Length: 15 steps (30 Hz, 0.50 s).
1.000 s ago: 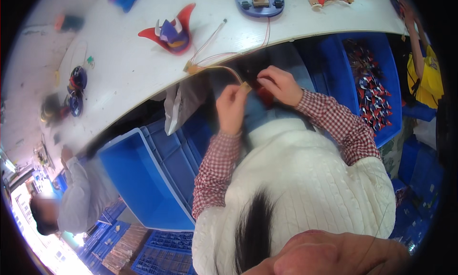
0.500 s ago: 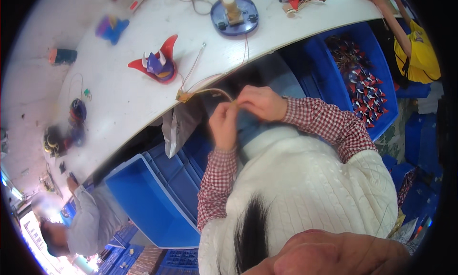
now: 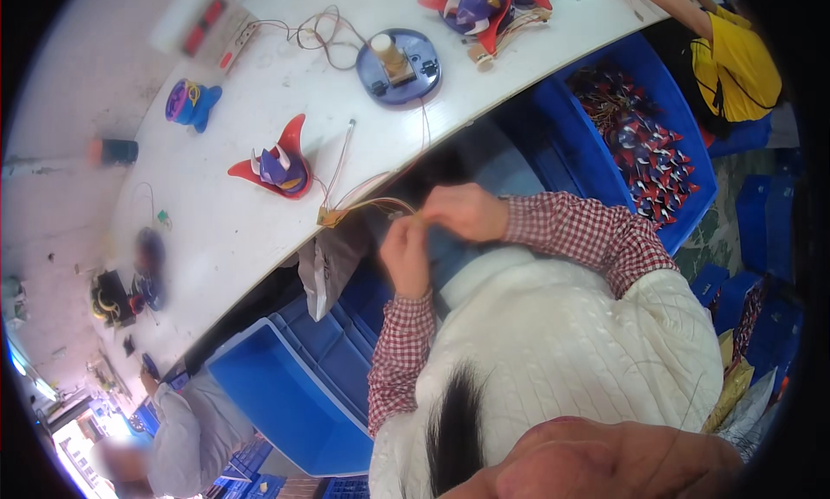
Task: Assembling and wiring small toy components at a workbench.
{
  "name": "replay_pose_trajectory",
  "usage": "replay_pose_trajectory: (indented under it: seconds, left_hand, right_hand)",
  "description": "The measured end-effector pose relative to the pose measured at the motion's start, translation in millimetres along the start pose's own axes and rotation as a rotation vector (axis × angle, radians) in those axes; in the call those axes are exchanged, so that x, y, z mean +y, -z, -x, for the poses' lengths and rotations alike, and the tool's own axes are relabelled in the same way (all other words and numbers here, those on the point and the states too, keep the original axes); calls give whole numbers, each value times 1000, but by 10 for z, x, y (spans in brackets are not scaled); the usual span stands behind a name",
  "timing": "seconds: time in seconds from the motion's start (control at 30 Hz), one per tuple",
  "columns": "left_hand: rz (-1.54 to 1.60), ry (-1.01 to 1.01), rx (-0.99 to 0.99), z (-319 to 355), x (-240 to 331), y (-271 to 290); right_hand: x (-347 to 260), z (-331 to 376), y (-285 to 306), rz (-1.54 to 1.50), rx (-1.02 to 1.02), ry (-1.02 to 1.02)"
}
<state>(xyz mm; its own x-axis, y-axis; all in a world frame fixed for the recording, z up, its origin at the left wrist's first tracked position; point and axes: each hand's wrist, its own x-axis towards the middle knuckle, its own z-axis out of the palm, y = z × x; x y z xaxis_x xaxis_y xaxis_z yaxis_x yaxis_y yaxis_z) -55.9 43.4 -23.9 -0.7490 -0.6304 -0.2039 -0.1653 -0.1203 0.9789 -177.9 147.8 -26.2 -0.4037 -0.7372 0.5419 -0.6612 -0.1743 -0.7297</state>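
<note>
Just past the table's edge, my left hand (image 3: 405, 257) and my right hand (image 3: 468, 212) meet in front of my body. Both have their fingers pinched together on the ends of thin wires (image 3: 376, 201); the exact tips are hidden by the fingers. These wires run to a small tan circuit board (image 3: 329, 216) lying at the table edge. More wires link the board to a purple toy head (image 3: 275, 169) with white horns and a red winged collar, left of it on the white table (image 3: 259, 239). A thin lead stands out from the board across the tabletop.
Farther back sits a blue oval fixture (image 3: 424, 88) with a cream knob and cable. Similar toy heads (image 3: 474, 6) lie beyond. A blue bin (image 3: 705, 192) of toy heads stands right, another blue bin (image 3: 285, 404) left. Co-workers sit right, in yellow (image 3: 735, 75), and left, in grey (image 3: 194, 430).
The view has shifted, so the table's things appear lower. My hands stay pinched together on the wires, with only small finger movement. The co-worker's arm at the right has moved.
</note>
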Motion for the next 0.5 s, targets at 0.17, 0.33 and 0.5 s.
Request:
replay_pose_trajectory:
  seconds: [0.17,0.33,0.5]
  left_hand:
    - [-8,33,-1,-18,14,-42]
    - [-14,49,-2,-36,12,-75]
    - [-33,65,-4,-49,5,-83]
  right_hand:
    - [34,-3,25,16,2,-1]
    - [80,1,56,5,-11,-11]
    - [119,-2,60,-3,-31,-15]
